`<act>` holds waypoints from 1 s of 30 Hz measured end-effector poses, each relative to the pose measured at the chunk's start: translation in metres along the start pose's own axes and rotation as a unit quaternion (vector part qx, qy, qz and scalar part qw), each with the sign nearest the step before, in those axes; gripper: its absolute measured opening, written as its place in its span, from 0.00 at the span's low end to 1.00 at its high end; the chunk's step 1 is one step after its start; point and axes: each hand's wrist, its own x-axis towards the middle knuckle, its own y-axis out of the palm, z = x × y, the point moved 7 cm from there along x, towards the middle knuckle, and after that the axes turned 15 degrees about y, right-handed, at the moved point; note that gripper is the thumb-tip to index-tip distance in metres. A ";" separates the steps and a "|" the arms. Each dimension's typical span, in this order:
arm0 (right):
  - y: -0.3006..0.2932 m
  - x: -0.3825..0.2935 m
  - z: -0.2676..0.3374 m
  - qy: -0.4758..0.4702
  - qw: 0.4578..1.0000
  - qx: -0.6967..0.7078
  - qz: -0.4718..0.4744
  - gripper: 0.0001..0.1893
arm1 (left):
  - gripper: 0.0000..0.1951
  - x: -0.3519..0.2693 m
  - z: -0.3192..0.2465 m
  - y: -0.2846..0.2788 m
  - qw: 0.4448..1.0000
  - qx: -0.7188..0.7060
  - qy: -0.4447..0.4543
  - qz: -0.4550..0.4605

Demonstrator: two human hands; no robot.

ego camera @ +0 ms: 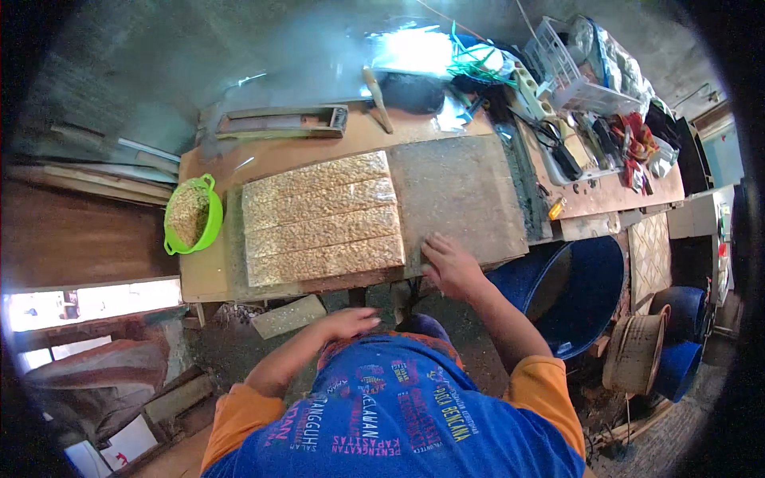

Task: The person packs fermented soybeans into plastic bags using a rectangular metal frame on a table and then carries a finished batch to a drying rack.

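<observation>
Four long plastic-wrapped slabs of soybeans, probably tempeh, [323,218] lie side by side on a wooden board [457,191] on the table. My right hand [448,263] rests on the board's near edge, right of the slabs, fingers apart and holding nothing. Close to my waist, in front of the blue shirt, my left hand [352,323] is empty with its fingers loosely extended. A green plastic colander [212,224] with loose beans [187,212] stands at the table's left end.
A shallow wooden frame [281,122] and a wooden stick [378,98] lie at the table's far side. To the right are a side table [651,194] with cables and bags, a white plastic crate [591,89], a yellow-handled tool [556,208] and a large blue drum [574,299].
</observation>
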 end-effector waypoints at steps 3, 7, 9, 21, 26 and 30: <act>0.020 -0.027 -0.005 0.144 0.851 -0.122 0.490 0.20 | 0.36 -0.062 0.033 0.004 0.974 -0.186 -0.008 -0.131; -0.007 -0.037 -0.009 0.134 0.942 -0.031 0.306 0.15 | 0.34 -0.132 0.117 0.015 0.947 -0.139 -0.109 -0.269; -0.008 -0.039 0.003 0.115 0.942 -0.062 0.308 0.14 | 0.32 -0.167 0.180 0.032 0.921 -0.128 -0.236 -0.281; 0.054 -0.345 -0.025 0.591 0.757 -0.010 0.277 0.23 | 0.26 -0.176 0.275 0.007 0.972 -0.148 -0.104 -0.153; 0.109 -0.548 0.084 0.758 0.612 0.072 0.213 0.25 | 0.25 -0.178 0.246 -0.014 0.973 -0.169 -0.131 -0.089; 0.140 -0.628 0.193 0.825 0.535 0.109 0.148 0.26 | 0.24 -0.161 0.261 -0.026 0.985 -0.124 -0.120 -0.010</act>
